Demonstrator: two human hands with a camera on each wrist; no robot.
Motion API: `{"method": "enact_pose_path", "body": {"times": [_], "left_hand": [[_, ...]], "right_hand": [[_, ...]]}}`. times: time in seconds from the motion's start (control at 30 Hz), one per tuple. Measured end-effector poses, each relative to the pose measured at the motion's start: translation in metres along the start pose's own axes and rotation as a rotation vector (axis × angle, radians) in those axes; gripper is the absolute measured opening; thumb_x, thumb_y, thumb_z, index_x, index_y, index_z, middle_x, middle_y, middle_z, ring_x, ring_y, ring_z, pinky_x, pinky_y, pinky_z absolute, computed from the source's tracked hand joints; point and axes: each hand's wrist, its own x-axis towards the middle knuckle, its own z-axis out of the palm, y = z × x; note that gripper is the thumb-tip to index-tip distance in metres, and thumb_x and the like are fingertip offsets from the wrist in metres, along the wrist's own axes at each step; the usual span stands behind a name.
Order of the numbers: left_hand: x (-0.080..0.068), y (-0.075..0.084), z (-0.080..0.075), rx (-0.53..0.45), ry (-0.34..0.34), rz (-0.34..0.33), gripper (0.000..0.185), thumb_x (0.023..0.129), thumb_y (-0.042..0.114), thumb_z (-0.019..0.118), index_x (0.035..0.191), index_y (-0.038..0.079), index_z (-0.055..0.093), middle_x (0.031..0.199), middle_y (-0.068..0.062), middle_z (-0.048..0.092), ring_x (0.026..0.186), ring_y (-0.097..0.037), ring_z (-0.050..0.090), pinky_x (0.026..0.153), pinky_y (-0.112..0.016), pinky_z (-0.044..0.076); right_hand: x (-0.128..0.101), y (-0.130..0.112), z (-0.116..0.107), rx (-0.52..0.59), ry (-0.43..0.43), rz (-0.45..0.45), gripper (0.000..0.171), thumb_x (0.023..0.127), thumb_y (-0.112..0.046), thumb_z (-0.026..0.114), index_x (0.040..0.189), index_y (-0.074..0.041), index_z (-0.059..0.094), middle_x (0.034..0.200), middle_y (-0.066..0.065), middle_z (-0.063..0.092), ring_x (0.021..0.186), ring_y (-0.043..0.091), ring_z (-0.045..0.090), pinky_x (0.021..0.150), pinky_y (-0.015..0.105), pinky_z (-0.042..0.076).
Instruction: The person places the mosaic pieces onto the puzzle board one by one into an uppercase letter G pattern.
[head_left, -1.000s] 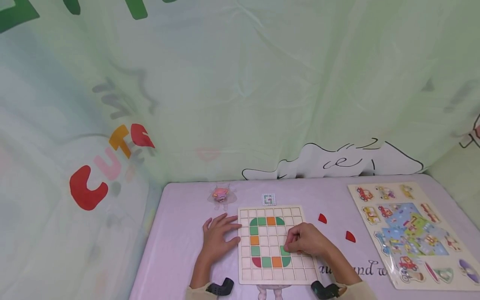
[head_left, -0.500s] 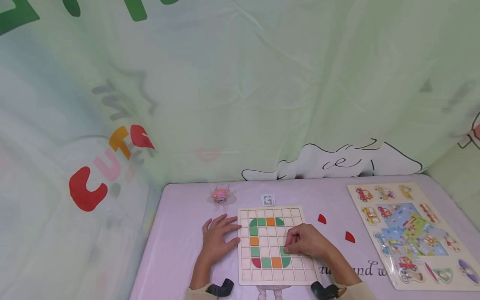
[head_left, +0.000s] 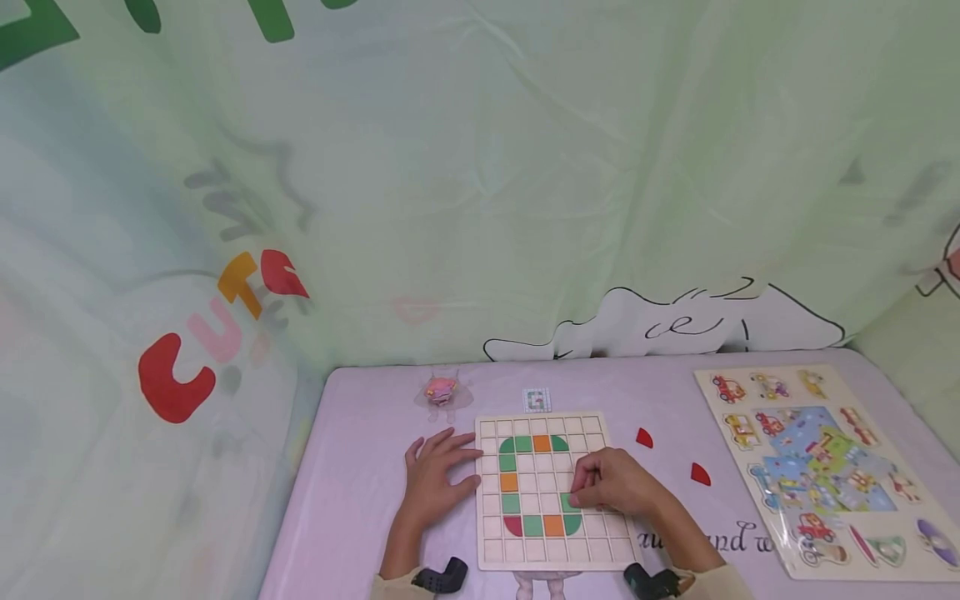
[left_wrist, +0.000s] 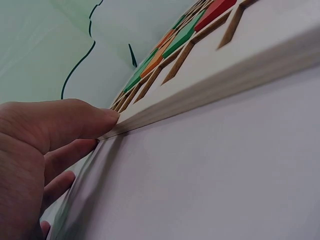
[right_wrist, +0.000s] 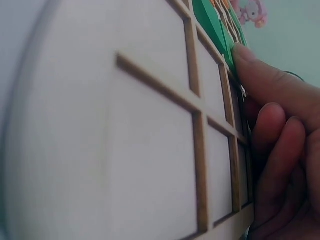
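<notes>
A wooden grid board (head_left: 592, 546) lies on the lilac table and holds a ring of green, orange and red tiles. My left hand (head_left: 437, 477) lies flat on the table, fingers spread, and touches the board's left edge. In the left wrist view its thumb (left_wrist: 75, 122) presses against that edge (left_wrist: 210, 85). My right hand (head_left: 613, 483) rests on the board's right half with curled fingers, its fingertips pinching a green tile (head_left: 567, 501) in the ring's right column. The right wrist view shows a fingertip (right_wrist: 250, 62) against the green tile (right_wrist: 212, 25).
Two red quarter-round pieces (head_left: 644, 437) (head_left: 700, 474) lie to the right of the board. A vehicle puzzle board (head_left: 817, 467) sits at the far right. A small card (head_left: 537, 399) and a pink toy (head_left: 441, 388) lie behind the board. A green curtain hangs behind the table.
</notes>
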Motion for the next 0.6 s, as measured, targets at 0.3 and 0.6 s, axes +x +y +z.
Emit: {"method": "enact_pose_path", "body": {"times": [0.3,0.6], "left_hand": [[0.0,0.0,0.0,0.005,-0.001,0.001,0.034,0.083,0.035,0.077,0.117,0.034,0.076,0.141,0.011,0.064,0.144,-0.025,0.046,0.115,-0.065,0.017],[0.0,-0.002,0.001,0.03,0.002,0.012,0.034,0.083,0.035,0.078,0.117,0.035,0.076,0.141,0.012,0.064,0.144,-0.024,0.046,0.114,-0.065,0.019]], "right_hand": [[-0.003,0.0,0.0,-0.021,0.036,0.024,0.019,0.078,-0.026,0.088,0.078,-0.017,0.072,0.066,-0.002,0.063,0.063,0.012,0.056,0.054,0.021,0.042],[-0.024,0.004,-0.019,-0.041,0.105,0.092,0.02,0.08,-0.028,0.086,0.083,-0.016,0.071,0.071,0.001,0.06,0.071,0.015,0.056,0.06,0.022,0.046]]}}
